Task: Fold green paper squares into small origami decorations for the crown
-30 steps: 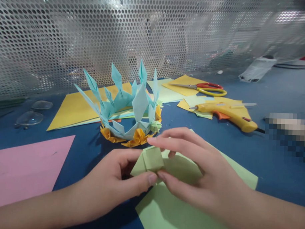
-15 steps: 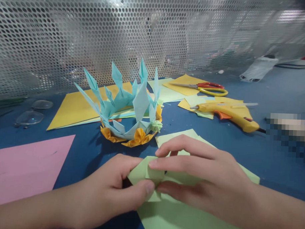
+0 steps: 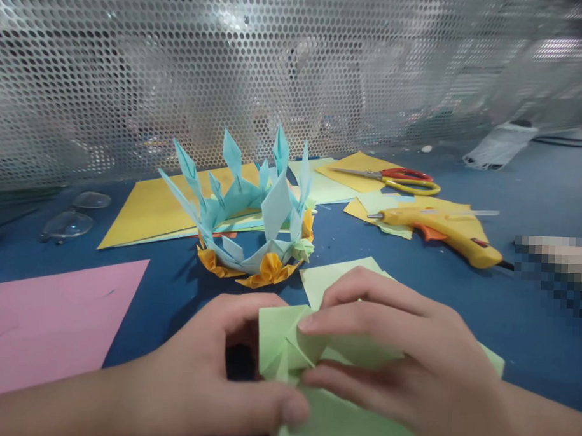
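Note:
A small piece of light green folded paper [image 3: 276,335] is between my hands, creased, with flaps meeting near its middle. My right hand [image 3: 401,349] pinches its right side between thumb and fingers. Around its left side curls my left hand [image 3: 209,361]; the thumb lies along the lower edge, and the fingertips are hidden behind the paper. Beneath both hands lie larger green sheets [image 3: 345,423]. Just beyond stands a light blue folded-paper crown [image 3: 237,197] with tall points, orange paper flowers [image 3: 270,271] and a small green one [image 3: 303,249] along its base.
Right of the crown lie red-and-yellow scissors [image 3: 409,182] and a yellow glue gun [image 3: 443,233] on paper scraps. A pink sheet [image 3: 58,318] and eyeglasses [image 3: 67,226] are at left, yellow sheets [image 3: 138,213] behind the crown. A perforated metal panel [image 3: 258,70] backs the blue table [image 3: 545,316].
The folded green paper has turned, showing a squarer face with creases. My left thumb has slid down from its middle to the lower edge. The camera view has shifted slightly.

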Available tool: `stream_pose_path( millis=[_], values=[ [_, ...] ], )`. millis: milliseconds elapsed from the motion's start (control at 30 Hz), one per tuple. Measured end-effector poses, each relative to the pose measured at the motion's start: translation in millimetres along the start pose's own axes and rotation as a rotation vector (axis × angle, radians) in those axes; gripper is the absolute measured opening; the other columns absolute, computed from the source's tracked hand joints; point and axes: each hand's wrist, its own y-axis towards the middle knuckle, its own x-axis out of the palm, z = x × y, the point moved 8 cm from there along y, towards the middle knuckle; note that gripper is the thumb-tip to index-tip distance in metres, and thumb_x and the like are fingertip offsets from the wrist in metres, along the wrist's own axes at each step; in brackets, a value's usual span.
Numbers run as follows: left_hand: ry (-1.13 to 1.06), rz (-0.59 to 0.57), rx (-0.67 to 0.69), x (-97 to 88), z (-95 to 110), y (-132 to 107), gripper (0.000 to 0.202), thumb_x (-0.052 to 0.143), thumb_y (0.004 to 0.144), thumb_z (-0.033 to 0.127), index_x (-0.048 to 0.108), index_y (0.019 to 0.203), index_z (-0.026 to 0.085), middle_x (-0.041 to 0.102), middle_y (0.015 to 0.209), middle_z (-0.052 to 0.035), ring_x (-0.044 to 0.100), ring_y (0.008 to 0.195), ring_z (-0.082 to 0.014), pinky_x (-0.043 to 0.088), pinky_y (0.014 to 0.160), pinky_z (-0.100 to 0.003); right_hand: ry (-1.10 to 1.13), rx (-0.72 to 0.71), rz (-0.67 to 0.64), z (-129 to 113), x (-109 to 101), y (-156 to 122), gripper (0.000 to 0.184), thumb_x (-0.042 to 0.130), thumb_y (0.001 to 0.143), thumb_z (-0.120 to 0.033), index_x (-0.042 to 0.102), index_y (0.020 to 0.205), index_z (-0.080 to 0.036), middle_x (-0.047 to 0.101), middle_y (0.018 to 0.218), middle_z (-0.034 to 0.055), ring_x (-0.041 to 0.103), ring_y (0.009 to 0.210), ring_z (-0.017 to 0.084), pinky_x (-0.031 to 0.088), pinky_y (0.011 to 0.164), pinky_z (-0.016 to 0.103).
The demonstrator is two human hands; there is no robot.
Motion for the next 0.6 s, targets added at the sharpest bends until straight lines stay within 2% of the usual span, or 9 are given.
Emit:
stream_pose_path(
  millis=[67, 167, 333, 467, 600],
  values=[
    [-0.018, 0.015, -0.044, -1.9, -7.4, 2.4, 0.019, 0.076, 0.071, 0.019, 0.066, 0.086, 0.02, 0.06, 0.076, 0.0036, 0.053, 0.069, -0.0116, 0.046, 0.064, -0.018, 0.007, 0.011, 0.007, 1.9, 0.0, 0.0, 0.009, 0.072, 0.084, -0.021, 0.068, 0.091, -0.024, 0.061, 0.086, 0.0011, 0.064, 0.074, 0.013, 0.056, 0.071, 0.019],
    [-0.057, 0.044, -0.064, -5.6, -14.2, 4.2, 0.019, 0.074, 0.076, 0.022, 0.068, 0.095, 0.02, 0.068, 0.084, 0.0017, 0.059, 0.073, -0.0124, 0.048, 0.065, -0.019, 0.031, 0.052, -0.005, 5.5, -0.6, 1.5, 0.013, 0.072, 0.082, -0.014, 0.069, 0.09, -0.023, 0.062, 0.087, 0.0009, 0.064, 0.074, 0.013, 0.056, 0.072, 0.019],
    [-0.014, 0.099, -0.067, -8.2, -14.1, 3.9, 0.039, 0.066, 0.085, 0.033, 0.058, 0.122, 0.023, 0.073, 0.099, -0.0027, 0.066, 0.091, -0.0192, 0.053, 0.075, -0.024, 0.072, 0.102, -0.081, 8.3, 0.9, 5.5, 0.012, 0.072, 0.08, -0.013, 0.069, 0.088, -0.02, 0.065, 0.081, 0.0006, 0.063, 0.071, 0.011, 0.054, 0.067, 0.018],
    [0.069, 0.157, -0.017, -10.1, -9.6, 0.2, 0.046, 0.061, 0.089, 0.033, 0.047, 0.132, 0.028, 0.073, 0.099, -0.0008, 0.067, 0.094, -0.0182, 0.053, 0.081, -0.024, -0.014, 0.081, -0.127, 7.8, 3.7, 6.1, 0.012, 0.068, 0.08, -0.01, 0.069, 0.083, -0.022, 0.066, 0.071, -0.0012, 0.062, 0.064, 0.011, 0.052, 0.06, 0.017],
    [0.206, 0.144, 0.039, -10.7, -11.3, -1.7, 0.041, 0.06, 0.089, 0.039, 0.052, 0.128, 0.03, 0.072, 0.086, 0.0004, 0.068, 0.082, -0.0188, 0.054, 0.071, -0.023, 0.016, 0.059, -0.096, 8.1, 1.5, 2.6, 0.015, 0.075, 0.078, -0.015, 0.067, 0.087, -0.024, 0.064, 0.082, -0.0005, 0.064, 0.067, 0.011, 0.054, 0.064, 0.015]
  ],
)
